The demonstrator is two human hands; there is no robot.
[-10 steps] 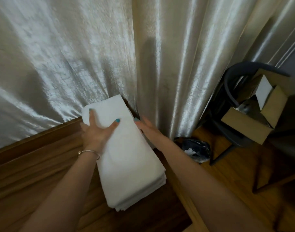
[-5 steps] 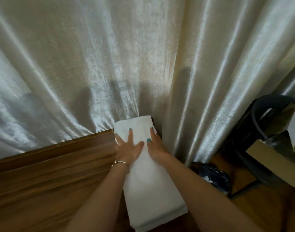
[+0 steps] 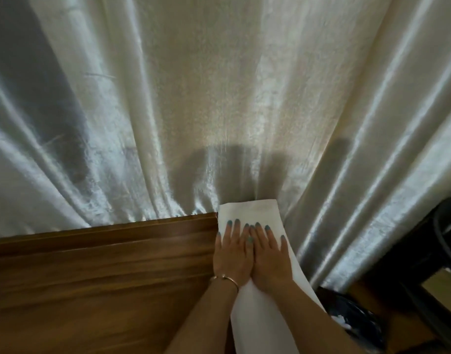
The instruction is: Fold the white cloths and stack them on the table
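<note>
A stack of folded white cloths [image 3: 250, 210] lies at the right end of the wooden table [image 3: 104, 277], its far end against the curtain. My left hand [image 3: 232, 254], with a thin bracelet at the wrist, lies flat on the stack with straight fingers. My right hand [image 3: 269, 254] lies flat beside it, the two hands touching at the index fingers. Both press down on the top cloth. My forearms cover the near part of the stack.
A shiny cream curtain [image 3: 219, 98] hangs right behind the table and fills most of the view. A dark chair [image 3: 444, 238] stands at the right edge. A dark bag [image 3: 357, 318] lies on the floor below the stack's right side.
My hands slid together on top of the stack and flattened; my right hand came from the stack's side onto its top. The view tilted up, so the chair and box mostly left the frame.
</note>
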